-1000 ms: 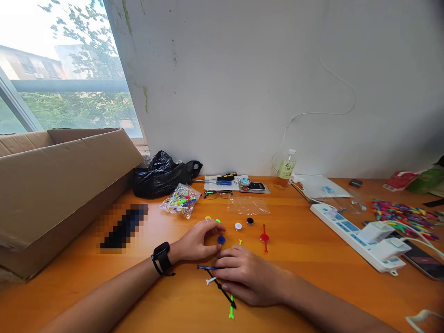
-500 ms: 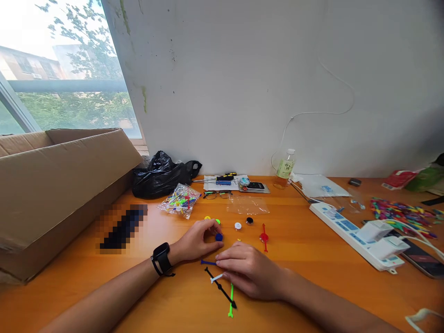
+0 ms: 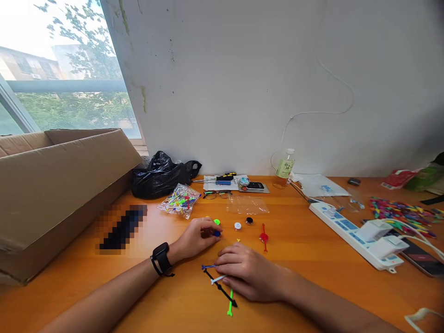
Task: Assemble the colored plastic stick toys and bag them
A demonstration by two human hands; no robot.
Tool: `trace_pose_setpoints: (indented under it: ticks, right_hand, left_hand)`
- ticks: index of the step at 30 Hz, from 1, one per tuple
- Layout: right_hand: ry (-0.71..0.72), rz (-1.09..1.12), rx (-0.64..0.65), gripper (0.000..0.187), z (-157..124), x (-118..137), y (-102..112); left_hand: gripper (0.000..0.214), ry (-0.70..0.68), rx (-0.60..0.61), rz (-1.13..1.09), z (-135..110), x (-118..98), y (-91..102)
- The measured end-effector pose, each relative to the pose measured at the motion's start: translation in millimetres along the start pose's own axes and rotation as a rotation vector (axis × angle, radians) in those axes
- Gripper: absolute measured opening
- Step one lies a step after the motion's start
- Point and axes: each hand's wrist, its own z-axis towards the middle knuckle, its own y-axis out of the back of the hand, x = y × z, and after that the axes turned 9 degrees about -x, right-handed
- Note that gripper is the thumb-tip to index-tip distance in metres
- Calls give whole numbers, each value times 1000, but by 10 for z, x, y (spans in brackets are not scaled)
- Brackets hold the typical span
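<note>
My left hand point(image 3: 196, 238), with a black watch point(image 3: 161, 257) on the wrist, pinches a small blue round base point(image 3: 217, 233). A green round base point(image 3: 217, 222) sits just behind those fingertips. My right hand point(image 3: 249, 273) lies low over the table with its fingertips closed on a blue plastic arrow point(image 3: 208, 267); the arrow's other end is hidden. Under and beside that hand are a white arrow point(image 3: 217, 279), a black arrow point(image 3: 219, 287) and a green arrow point(image 3: 230, 303), partly covered. Farther back stand a white base point(image 3: 237, 225) and a black base point(image 3: 249, 220).
A red arrow on its base point(image 3: 264, 237) stands right of my hands. Behind are a clear bag of coloured parts point(image 3: 179, 201), glasses point(image 3: 217, 194) and screwdrivers point(image 3: 225, 178). A power strip point(image 3: 354, 236) lies right, a cardboard box point(image 3: 69, 185) left, a bottle point(image 3: 285, 169) by the wall.
My left hand has shifted slightly left with the blue base, its fingers drawn closer together. The blue arrow's visible end has tilted a little in my right hand.
</note>
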Motion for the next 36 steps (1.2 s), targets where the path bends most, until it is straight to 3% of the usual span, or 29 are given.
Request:
trace_pose_setpoints:
  ticks: [4,8,15,22,28,31,36]
  right_hand:
    - [-8,-3,1,26,-33,-27,-15]
    - [-131,-15,-38,22,-72,-60,-29]
    - [-272,10,-47,21,-66,-99,-70]
    - [-293,111,-86,18,-37,-55,-92]
    - [-298,167,-113,14,-36,-87,-128]
    - [-302,196,-144,16,-44,-119,-135]
    - [-379,232,-167,9,-56,-148,-136]
  left_hand:
    - [10,-33,32,-4,12,-73,25]
    - [16,-36,45,-3,10,-100,35]
    - [38,96,10,-112,-19,26,-22]
    - [23,-19,58,17,23,-68,18]
    - [21,-13,101,128,15,-119,20]
    - [22,-4,128,119,0,-130,25]
    - [22,0,69,38,-14,-126,6]
